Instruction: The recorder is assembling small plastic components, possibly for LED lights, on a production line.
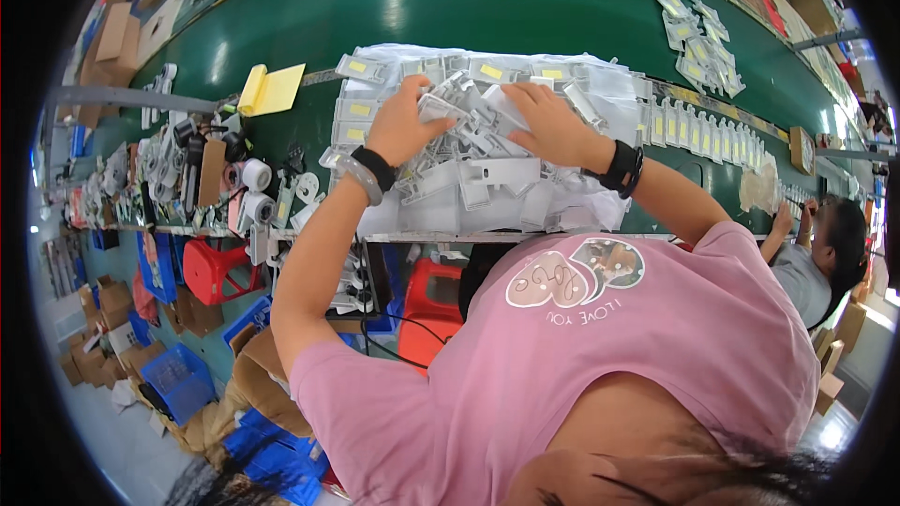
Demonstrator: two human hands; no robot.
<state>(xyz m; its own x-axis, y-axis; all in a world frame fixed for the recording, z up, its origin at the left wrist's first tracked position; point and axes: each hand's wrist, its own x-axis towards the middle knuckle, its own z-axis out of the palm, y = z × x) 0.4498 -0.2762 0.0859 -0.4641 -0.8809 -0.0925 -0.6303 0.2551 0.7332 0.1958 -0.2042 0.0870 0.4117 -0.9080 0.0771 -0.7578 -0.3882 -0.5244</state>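
Observation:
A heap of clear and white plastic housings (pixel 487 173) lies on white sheeting (pixel 609 84) on the green bench in front of me. My left hand (pixel 405 122) is at the heap's left side, thumb and fingers closed around a clear plastic housing (pixel 436 109). At the right side, my right hand (pixel 553 126) grips a white plastic housing (pixel 504 109) between its fingers and thumb. Several housings carry yellow rectangles, such as the flat housing (pixel 364 68) at the heap's far left corner. Both hands partly hide the pieces under them.
To the right stands a row of similar housings (pixel 703 131), with another pile (pixel 703 47) farther back. A yellow pad (pixel 272 89) and cluttered white and black parts (pixel 178 159) lie left. Red stools (pixel 427 309) stand below the bench edge. Another person (pixel 820 262) sits at far right.

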